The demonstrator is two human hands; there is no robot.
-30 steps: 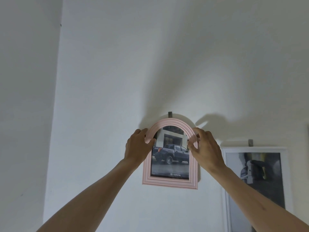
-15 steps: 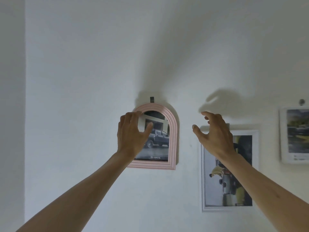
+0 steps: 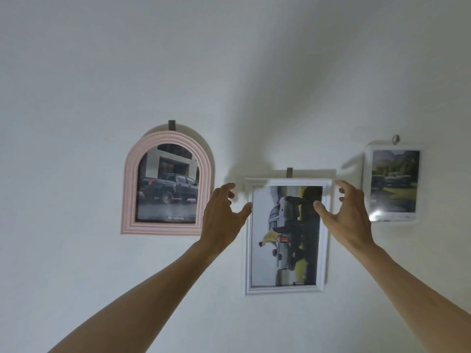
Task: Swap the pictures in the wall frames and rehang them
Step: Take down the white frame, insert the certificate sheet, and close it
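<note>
White-framed, the rectangular picture point(image 3: 286, 235) hangs from its hook right of the pink arched frame point(image 3: 167, 183). Both hands, left point(image 3: 223, 217) and right point(image 3: 346, 215), hover spread at its upper corners, holding nothing, seemingly to lift it.

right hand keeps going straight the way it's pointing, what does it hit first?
Most likely the upper right edge of the white rectangular frame. The right hand is spread open, thumb in front of the picture and fingers beyond the frame's right side. Nothing shows between them, though how far off the wall it is cannot be told.
</note>
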